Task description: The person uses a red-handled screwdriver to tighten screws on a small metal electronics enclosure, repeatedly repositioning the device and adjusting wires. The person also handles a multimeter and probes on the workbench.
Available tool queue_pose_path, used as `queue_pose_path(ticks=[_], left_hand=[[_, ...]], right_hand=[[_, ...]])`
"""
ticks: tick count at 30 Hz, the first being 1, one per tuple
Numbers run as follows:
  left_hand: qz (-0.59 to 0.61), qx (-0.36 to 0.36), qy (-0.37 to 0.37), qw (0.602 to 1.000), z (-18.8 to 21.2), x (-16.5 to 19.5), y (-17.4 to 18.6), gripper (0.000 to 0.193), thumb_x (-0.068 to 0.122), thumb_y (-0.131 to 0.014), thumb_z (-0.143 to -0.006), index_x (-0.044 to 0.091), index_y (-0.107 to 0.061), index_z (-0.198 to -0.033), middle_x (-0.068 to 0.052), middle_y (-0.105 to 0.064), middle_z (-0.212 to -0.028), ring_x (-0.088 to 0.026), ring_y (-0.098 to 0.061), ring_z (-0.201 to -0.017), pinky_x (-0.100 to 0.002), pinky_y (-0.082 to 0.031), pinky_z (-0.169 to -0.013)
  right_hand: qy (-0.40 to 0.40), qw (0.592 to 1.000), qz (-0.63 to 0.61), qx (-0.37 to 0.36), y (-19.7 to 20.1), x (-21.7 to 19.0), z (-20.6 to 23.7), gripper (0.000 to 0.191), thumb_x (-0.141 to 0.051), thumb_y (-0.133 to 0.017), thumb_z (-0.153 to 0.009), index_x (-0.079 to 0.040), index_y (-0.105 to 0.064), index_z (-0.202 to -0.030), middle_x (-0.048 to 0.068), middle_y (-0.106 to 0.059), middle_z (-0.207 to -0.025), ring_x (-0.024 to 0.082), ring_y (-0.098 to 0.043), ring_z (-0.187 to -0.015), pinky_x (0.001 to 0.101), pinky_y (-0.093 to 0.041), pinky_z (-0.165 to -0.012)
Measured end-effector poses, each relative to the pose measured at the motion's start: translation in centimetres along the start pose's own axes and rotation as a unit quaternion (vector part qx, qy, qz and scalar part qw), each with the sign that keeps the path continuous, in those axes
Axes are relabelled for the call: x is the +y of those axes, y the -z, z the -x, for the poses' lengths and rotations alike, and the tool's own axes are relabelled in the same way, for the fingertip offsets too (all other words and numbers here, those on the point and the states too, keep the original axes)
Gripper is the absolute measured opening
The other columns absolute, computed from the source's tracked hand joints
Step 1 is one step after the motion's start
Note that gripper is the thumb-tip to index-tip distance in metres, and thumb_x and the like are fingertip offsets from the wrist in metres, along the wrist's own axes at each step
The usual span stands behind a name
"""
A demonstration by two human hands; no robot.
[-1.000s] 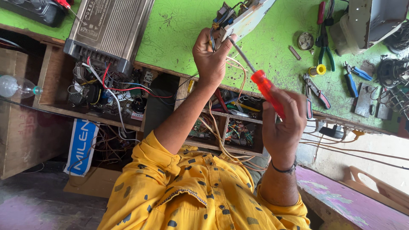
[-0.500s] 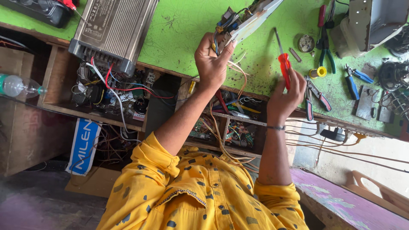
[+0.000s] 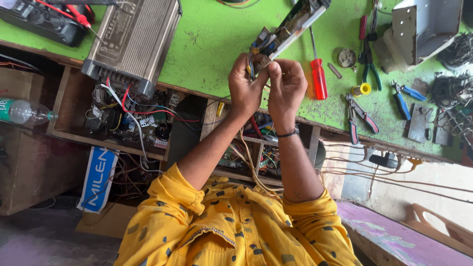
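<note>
Both grips are closed on the same thing: the left hand (image 3: 245, 88) and the right hand (image 3: 286, 87) meet at the centre top of the frame, fingertips pinched around the near end of a long circuit board (image 3: 290, 27) and the small bundle of wires (image 3: 253, 61) coming off it. The board runs up and to the right from the hands toward the top edge, lifted over the green counter (image 3: 212, 44).

Just right of the right hand, a red-handled screwdriver (image 3: 318, 74) lies on the counter, its shaft pointing to the top. Further right lie a small yellow roll of tape (image 3: 363, 89), red-handled pliers (image 3: 362, 118), blue-handled cutters (image 3: 401, 98) and green-handled pliers (image 3: 369, 69). A grey metal box (image 3: 423, 24) sits in the upper right corner.

At the upper left a ribbed metal case (image 3: 135, 42) rests on the counter edge, red and white leads trailing from it into the open shelf (image 3: 64, 103) below. A plastic bottle (image 3: 22, 111) lies at the far left edge.
</note>
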State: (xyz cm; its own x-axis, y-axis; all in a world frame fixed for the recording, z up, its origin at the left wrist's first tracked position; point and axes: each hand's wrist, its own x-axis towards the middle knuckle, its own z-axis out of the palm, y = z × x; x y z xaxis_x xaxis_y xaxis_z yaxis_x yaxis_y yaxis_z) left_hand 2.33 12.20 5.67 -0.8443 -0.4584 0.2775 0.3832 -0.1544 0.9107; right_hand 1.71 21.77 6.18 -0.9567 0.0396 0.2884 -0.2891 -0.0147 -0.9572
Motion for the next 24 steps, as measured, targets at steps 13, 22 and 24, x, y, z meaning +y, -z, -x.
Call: queue_pose_path(ticks=[13, 22, 24], left_hand=[[0.084, -0.033, 0.082, 0.993, -0.3, 0.2, 0.5, 0.016, -0.003, -0.071, -0.093, 0.003, -0.067, -0.107, 0.002, -0.068, -0.099, -0.005, -0.061, -0.089, -0.024, -0.054, -0.074], [-0.021, -0.085, -0.032, 0.996, 0.8, 1.3, 1.0, 0.022, -0.005, -0.075, -0.09, 0.003, -0.07, -0.11, -0.004, -0.068, -0.106, -0.013, -0.066, -0.101, -0.03, -0.054, -0.09], [-0.021, -0.093, -0.032, 0.995, 0.7, 1.5, 0.9, 0.024, -0.005, -0.074, -0.089, 0.003, -0.07, -0.111, -0.004, -0.068, -0.108, -0.013, -0.067, -0.103, -0.03, -0.055, -0.091]], right_hand=[[0.106, 0.97, 0.22, 0.019, -0.6, -2.3, -0.3, 0.013, -0.011, -0.068, -0.106, 0.003, -0.071, -0.106, 0.005, -0.065, -0.094, 0.009, -0.059, -0.081, 0.0238, -0.049, -0.07], [-0.033, 0.999, 0.03, -0.03, 1.9, -1.8, 0.3, 0.021, -0.019, -0.068, -0.106, 0.001, -0.067, -0.108, 0.004, -0.073, -0.096, 0.007, -0.067, -0.086, 0.0221, -0.054, -0.075], [-0.038, 0.998, 0.026, -0.043, 2.3, -2.2, 0.2, 0.02, -0.018, -0.068, -0.106, 0.001, -0.066, -0.109, 0.004, -0.073, -0.096, 0.008, -0.068, -0.086, 0.0226, -0.056, -0.077]])
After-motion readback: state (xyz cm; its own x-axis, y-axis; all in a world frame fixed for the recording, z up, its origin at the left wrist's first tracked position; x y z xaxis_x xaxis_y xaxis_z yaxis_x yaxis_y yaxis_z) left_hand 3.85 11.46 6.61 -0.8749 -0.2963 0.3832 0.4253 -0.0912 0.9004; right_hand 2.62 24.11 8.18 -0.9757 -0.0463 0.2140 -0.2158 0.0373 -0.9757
